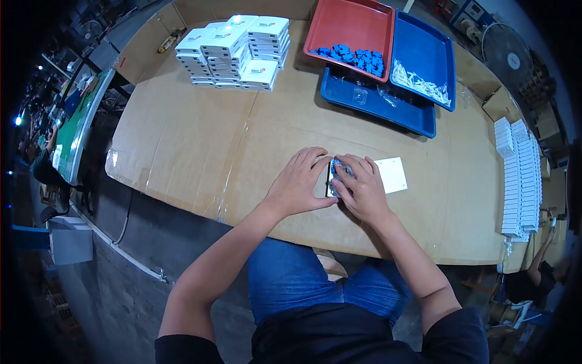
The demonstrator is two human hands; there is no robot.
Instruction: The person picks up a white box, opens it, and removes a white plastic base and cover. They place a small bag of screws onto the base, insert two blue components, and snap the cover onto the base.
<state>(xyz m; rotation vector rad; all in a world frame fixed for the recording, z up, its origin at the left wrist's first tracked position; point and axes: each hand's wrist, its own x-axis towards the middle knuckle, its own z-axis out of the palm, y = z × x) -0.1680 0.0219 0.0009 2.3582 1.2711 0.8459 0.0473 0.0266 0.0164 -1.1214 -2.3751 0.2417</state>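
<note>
In front of me on the cardboard-covered table is a small open case (331, 179) with a dark left edge and blue and greyish parts inside, mostly covered by my hands. My left hand (298, 184) grips it from the left, with the thumb at its near end and the fingers at its far end. My right hand (365, 189) lies over its right side, thumb and fingers bent onto the inside parts. Whether those fingertips pinch a small piece is hidden. Beside my right hand lies a flat white plate (392, 175) with small holes near its corners.
White boxes (227, 39) are stacked at the back left. A red tray (351, 27) with blue pieces and a blue tray (423, 51) with white pieces rest by a lower blue tray (379, 106). Small white boxes (520, 182) line the right edge. Other people work at both sides.
</note>
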